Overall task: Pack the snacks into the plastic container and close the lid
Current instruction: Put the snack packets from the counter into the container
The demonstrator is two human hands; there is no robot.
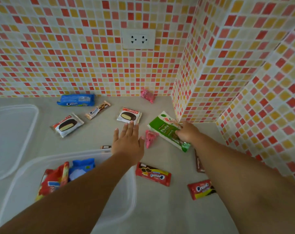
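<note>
While the grey surface (92, 137) carries scattered snacks, the clear plastic container (121, 196) sits at its near edge, a red packet (49, 181) and a blue packet (81, 167) inside. Left of the container lies its lid (27, 132). Beyond the container, the right hand (188, 132) has its grip pinching the green nuts bag (166, 130). The left hand (128, 142) reaches past the container, fingers spread flat, fingertips at a Choco Pie (129, 115).

Single head-worn view, forward and steeply down over the counter (96, 137), near, toward the tiled corner (178, 92).
</note>
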